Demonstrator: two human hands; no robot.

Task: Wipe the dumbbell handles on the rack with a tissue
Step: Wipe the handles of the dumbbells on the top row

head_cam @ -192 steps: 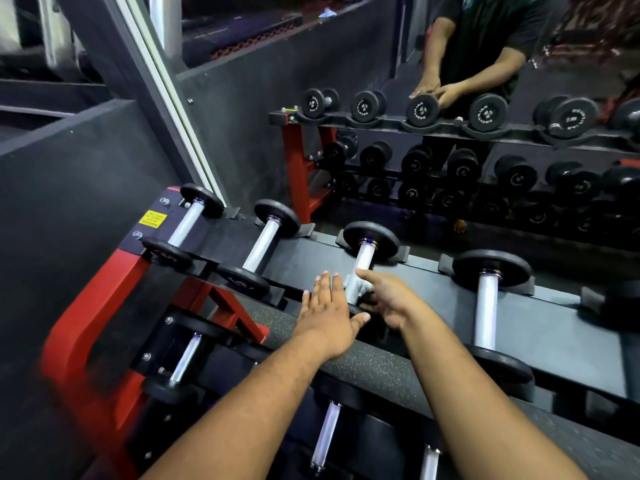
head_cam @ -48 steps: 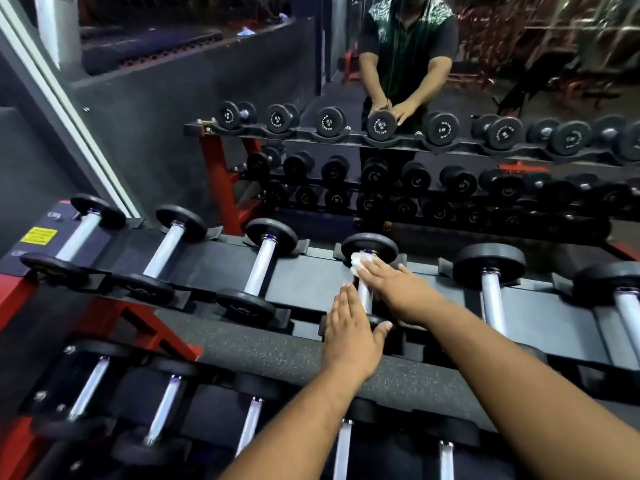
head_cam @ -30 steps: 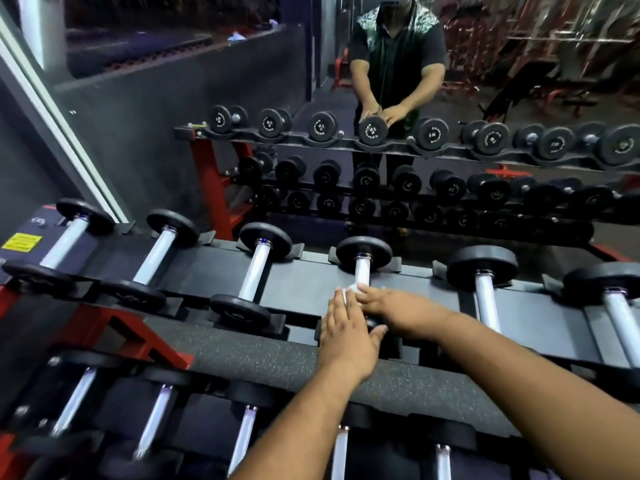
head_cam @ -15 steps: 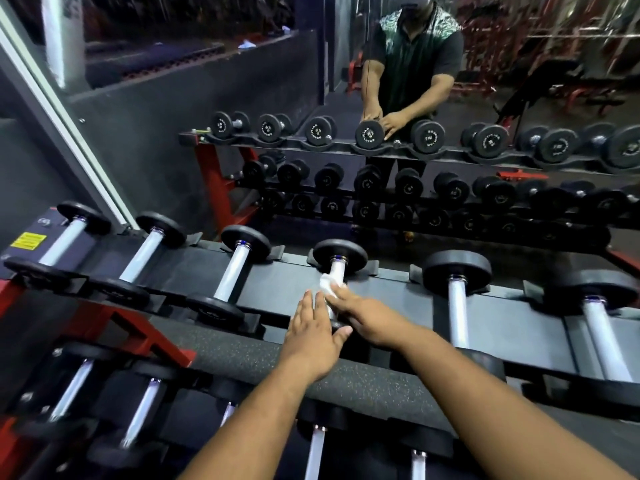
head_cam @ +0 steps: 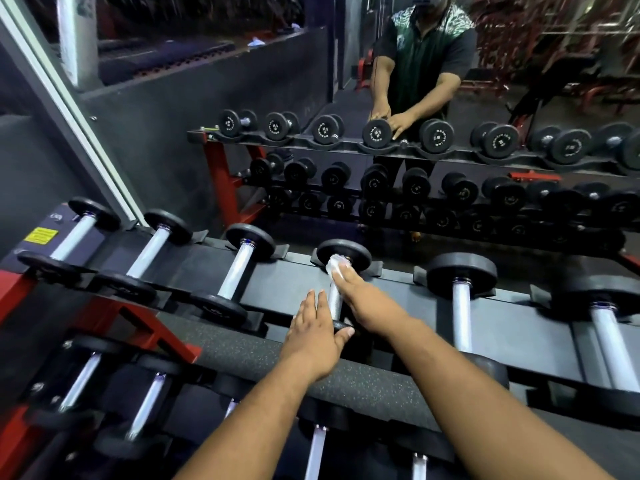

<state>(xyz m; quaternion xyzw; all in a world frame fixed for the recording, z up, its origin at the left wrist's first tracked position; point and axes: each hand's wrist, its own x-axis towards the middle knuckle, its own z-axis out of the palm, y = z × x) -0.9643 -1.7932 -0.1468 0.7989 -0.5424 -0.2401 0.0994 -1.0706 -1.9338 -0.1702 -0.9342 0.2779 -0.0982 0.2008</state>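
A row of dumbbells with chrome handles lies on the top shelf of a black and red rack. My right hand holds a white tissue against the far end of the fourth dumbbell's handle, close to its far black plate. My left hand lies flat with straight fingers beside that handle, its thumb touching the near plate.
Neighbouring dumbbells lie left and right of the one being wiped. A lower shelf holds more dumbbells. A wall mirror behind the rack reflects the rack and a person. A grey frame post stands at the left.
My right hand has slid the tissue up the handle from its middle to the far end near the plate. My left hand stays flat beside the handle.
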